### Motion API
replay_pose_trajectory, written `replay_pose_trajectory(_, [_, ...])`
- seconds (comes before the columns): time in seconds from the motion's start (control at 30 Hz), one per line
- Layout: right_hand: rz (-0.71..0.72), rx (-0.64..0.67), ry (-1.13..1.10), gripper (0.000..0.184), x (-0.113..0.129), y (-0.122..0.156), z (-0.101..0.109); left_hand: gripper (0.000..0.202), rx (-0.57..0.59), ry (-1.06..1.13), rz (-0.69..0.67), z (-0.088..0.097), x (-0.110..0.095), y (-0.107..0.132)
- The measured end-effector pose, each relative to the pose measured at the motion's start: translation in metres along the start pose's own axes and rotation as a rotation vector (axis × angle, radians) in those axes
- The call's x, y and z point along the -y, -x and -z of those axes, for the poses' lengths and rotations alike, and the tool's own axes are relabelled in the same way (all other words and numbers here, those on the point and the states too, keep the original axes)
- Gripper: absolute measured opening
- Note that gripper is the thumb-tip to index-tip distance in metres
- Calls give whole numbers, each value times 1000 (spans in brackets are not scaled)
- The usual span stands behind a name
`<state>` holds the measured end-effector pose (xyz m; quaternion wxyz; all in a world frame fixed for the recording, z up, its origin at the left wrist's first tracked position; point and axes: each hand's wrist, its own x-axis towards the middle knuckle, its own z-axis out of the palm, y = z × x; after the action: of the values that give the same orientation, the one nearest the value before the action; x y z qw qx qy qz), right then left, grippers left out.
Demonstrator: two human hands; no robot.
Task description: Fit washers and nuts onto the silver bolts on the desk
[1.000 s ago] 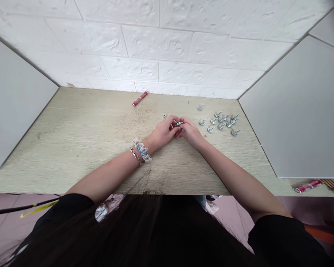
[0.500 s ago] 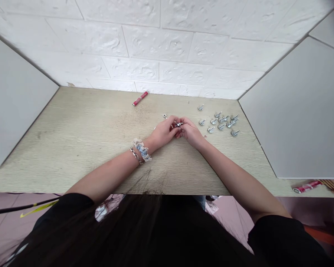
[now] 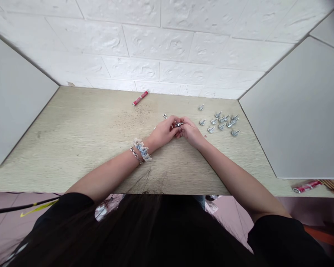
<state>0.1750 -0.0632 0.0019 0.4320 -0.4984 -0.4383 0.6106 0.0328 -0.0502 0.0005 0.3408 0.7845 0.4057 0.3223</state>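
Head view: a small metal piece (image 3: 179, 125) sits between the fingertips of the two hands, just above or on the table (image 3: 86, 133) – which of the two cannot be told. The left hand (image 3: 163, 132) pinches its left end between thumb and fingers; the right hand (image 3: 193, 134) closes its fingertips on the other end, so the piece is partly hidden and only its shiny middle shows. The hands almost meet around it, both fingers-in and gripping. A metal nut (image 3: 165, 116) lies on the table just beyond the left hand. To the right of the right hand, well apart from the held piece, loose metal bolts with round bases (image 3: 221, 127) are scattered, some touching one another. Farther back, near the white brick-patterned wall (image 3: 172, 44), lies a red tube (image 3: 140, 98), set at a slant. The left wrist wears a pale blue scrunchie (image 3: 142, 150) and a chain bracelet (image 3: 135, 155). At the table's near right corner rests another red tube (image 3: 307, 186) – beside it, brown sticks (image 3: 332, 185).
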Motion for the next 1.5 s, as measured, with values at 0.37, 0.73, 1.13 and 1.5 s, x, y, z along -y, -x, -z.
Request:
replay_pose_trajectory(0.37, [8,-12,18,21,-3,-2,2,15,37,9,13,2,-1,-1])
replay_pose_trajectory(0.73, [0,-21,45,19,-3,-1,1,14,49,0,9,2,-1,-1])
replay_pose_trajectory(1.13, [23,-24,81,15,-1,2,0,12,65,-23,3,3,-3,-2])
replay_pose_trajectory(1.5, [28,-19,62,13,-3,0,1,15,36,-29,5,2,-2,-1])
